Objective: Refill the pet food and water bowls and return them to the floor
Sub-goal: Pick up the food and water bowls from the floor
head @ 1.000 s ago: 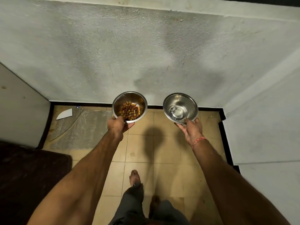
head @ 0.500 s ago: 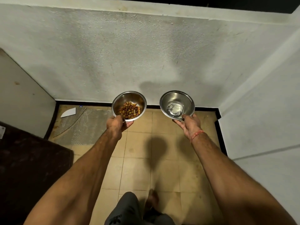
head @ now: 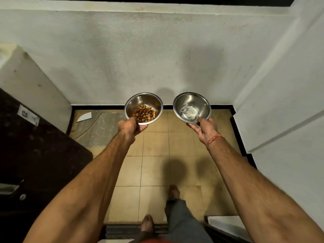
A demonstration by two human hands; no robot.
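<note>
Both hands are occupied and held well apart at arm's length. Left hand grips the near rim of the food bowl, thumb over the edge and fingers curled beneath. Right hand pinches the near rim of the water bowl, fingers under its base. Each steel bowl is carried in the air above the tiled floor, side by side but not touching, in front of the white wall.

Contents: brown kibble has gathered toward the near side of the food bowl, which suggests a slight tilt toward the person. Clear water shows shallow in the other bowl; its exact level cannot be judged.

Assessment: refilling appears complete; what remains is setting both bowls down. Bare feet stand on the tiles, with a dark door at the left and a patch of rough, untiled floor in the far left corner.

Recommendation: level both rims before lowering. Bend at the knees rather than reach, so the water does not slop. Set the bowls on smooth tile near the black skirting, not on the rough patch, where a bowl might rock. Release only once each base sits flat.
</note>
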